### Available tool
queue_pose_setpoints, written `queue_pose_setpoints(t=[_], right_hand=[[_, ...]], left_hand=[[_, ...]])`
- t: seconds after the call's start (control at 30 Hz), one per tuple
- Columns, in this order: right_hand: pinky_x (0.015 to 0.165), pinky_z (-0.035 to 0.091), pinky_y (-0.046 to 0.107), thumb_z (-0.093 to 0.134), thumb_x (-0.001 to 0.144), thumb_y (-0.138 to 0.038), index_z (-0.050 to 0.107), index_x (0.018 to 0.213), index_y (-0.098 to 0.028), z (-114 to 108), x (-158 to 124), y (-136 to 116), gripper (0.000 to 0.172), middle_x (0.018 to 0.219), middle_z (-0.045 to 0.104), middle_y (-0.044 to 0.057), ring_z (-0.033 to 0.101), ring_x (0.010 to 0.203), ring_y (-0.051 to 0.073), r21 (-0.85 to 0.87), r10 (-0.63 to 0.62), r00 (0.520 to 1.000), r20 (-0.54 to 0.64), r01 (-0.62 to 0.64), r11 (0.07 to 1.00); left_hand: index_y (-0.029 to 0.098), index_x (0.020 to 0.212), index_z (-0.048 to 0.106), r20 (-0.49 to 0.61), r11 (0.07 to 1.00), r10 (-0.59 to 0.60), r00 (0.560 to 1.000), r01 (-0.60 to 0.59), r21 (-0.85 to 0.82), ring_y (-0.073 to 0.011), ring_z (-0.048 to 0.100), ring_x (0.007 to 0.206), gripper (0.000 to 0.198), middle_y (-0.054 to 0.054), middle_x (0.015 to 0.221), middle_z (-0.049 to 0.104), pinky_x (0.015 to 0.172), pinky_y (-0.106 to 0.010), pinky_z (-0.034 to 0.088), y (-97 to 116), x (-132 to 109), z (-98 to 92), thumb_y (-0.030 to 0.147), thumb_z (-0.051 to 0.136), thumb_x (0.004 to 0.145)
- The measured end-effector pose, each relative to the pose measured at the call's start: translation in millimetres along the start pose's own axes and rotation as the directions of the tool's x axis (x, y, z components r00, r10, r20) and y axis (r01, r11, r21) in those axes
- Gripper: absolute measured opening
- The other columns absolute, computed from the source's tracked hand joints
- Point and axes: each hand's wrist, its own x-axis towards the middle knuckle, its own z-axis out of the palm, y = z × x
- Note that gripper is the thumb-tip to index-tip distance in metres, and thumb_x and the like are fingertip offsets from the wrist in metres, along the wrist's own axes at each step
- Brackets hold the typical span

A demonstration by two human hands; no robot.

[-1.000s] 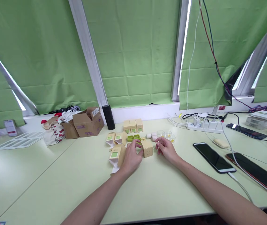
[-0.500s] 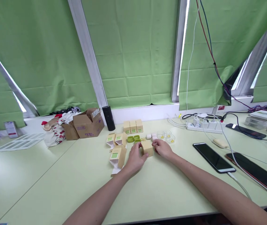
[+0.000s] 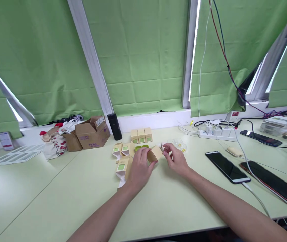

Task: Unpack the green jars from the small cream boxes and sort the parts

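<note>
My left hand (image 3: 140,164) is wrapped round a small tan cardboard box (image 3: 155,154), which it holds tilted above the table. At the box's right end, the fingertips of my right hand (image 3: 175,158) are pinched together; they cover whatever part lies between them. Left of my left hand stand several similar boxes with green label squares, the closest being an open box (image 3: 121,167) with white flaps. Green trays (image 3: 141,147) show partly behind my left hand. Clear cups with yellow spots (image 3: 181,146) sit beyond my right hand.
Three closed boxes (image 3: 141,135) stand in a row near the wall, beside a black cylinder (image 3: 114,126). A large carton (image 3: 93,134) is further left. On the right lie a phone (image 3: 226,167) on a cable, a white power strip (image 3: 217,135) and more phones.
The small box has been lifted and tilted in my left hand, which reaches further over its top. My right hand's fingers have come in against its right end. The view has shifted slightly.
</note>
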Motion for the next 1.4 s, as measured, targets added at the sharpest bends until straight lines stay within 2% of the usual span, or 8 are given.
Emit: queue_pose_setpoints(t=[0.13,0.27,0.43,0.63,0.87,1.03,1.17,1.4], right_hand=[[0.076,0.059,0.04,0.056,0.097,-0.029,0.048,0.129,-0.026,-4,-8,-21,0.034,0.121,0.067,0.013,0.066,0.109,0.028,-0.034,-0.231,0.971,-0.053,0.23,0.973],[0.075,0.061,0.045,0.058,0.094,-0.02,0.037,0.139,-0.026,0,-14,-36,0.05,0.141,0.057,0.017,0.058,0.125,0.032,-0.014,-0.405,0.909,-0.098,0.406,0.914],[0.078,0.062,0.046,0.057,0.093,-0.012,0.036,0.139,-0.025,4,-16,-40,0.052,0.141,0.055,0.018,0.056,0.128,0.033,-0.007,-0.471,0.871,-0.143,0.475,0.88],[0.079,0.061,0.046,0.057,0.092,-0.01,0.036,0.138,-0.024,5,-16,-36,0.053,0.139,0.055,0.019,0.058,0.125,0.032,-0.004,-0.486,0.862,-0.144,0.49,0.872],[0.079,0.061,0.045,0.056,0.094,-0.012,0.034,0.139,-0.023,7,-16,-32,0.052,0.139,0.055,0.019,0.058,0.124,0.03,-0.01,-0.466,0.876,-0.128,0.469,0.883],[0.081,0.059,0.044,0.056,0.094,-0.015,0.034,0.139,-0.022,6,-15,-31,0.051,0.135,0.056,0.018,0.061,0.117,0.03,-0.068,-0.408,0.91,-0.076,0.403,0.913],[0.08,0.058,0.043,0.054,0.092,-0.018,0.036,0.136,-0.021,5,-14,-33,0.048,0.124,0.059,0.015,0.065,0.103,0.028,-0.164,-0.283,0.959,0.021,0.283,0.945],[0.067,0.053,0.035,0.05,0.085,-0.015,0.035,0.132,-0.021,6,-13,-33,0.05,0.133,0.055,0.015,0.066,0.087,0.022,-0.253,-0.126,0.989,0.075,0.141,0.957]], left_hand=[[0.025,0.136,0.046,-0.122,0.982,0.162,0.979,-0.147,0.119,-0.029,0.054,0.123,0.051,-0.012,0.128,0.055,0.105,-0.046,0.05,0,0,-2.9,0.014,0.067,0.091],[0.022,0.129,0.05,-0.266,0.912,0.38,0.886,-0.312,0.264,-0.028,0.056,0.112,0.049,-0.012,0.115,0.057,0.094,-0.046,0.054,3,2,-6.3,0.004,0.065,0.087],[0.021,0.123,0.053,-0.316,0.824,0.529,0.787,-0.388,0.413,-0.0252,0.056,0.102,0.048,-0.01,0.108,0.059,0.09,-0.044,0.055,10,3,-9.7,-0.001,0.067,0.083],[0.021,0.121,0.054,-0.299,0.783,0.574,0.762,-0.403,0.475,-0.0251,0.058,0.1,0.043,-0.009,0.103,0.061,0.089,-0.044,0.052,14,4,-12.0,0.002,0.07,0.085],[0.021,0.122,0.054,-0.266,0.804,0.532,0.804,-0.381,0.457,-0.0272,0.06,0.103,0.042,-0.01,0.108,0.062,0.092,-0.047,0.05,12,2,-9.5,0.004,0.068,0.086],[0.02,0.122,0.052,-0.203,0.889,0.382,0.901,-0.299,0.347,-0.0309,0.061,0.108,0.039,-0.013,0.113,0.062,0.093,-0.049,0.05,9,-2,-2.6,0.011,0.067,0.088],[0.021,0.122,0.051,-0.096,0.943,0.25,0.963,-0.22,0.248,-0.0328,0.06,0.112,0.04,-0.014,0.119,0.062,0.093,-0.051,0.052,6,-5,5.5,0.016,0.069,0.086],[0.022,0.117,0.046,0.077,0.988,0.102,0.992,-0.11,0.104,-0.0284,0.06,0.104,0.041,-0.008,0.112,0.059,0.088,-0.046,0.054,-1,-8,16.8,0.013,0.068,0.083]])
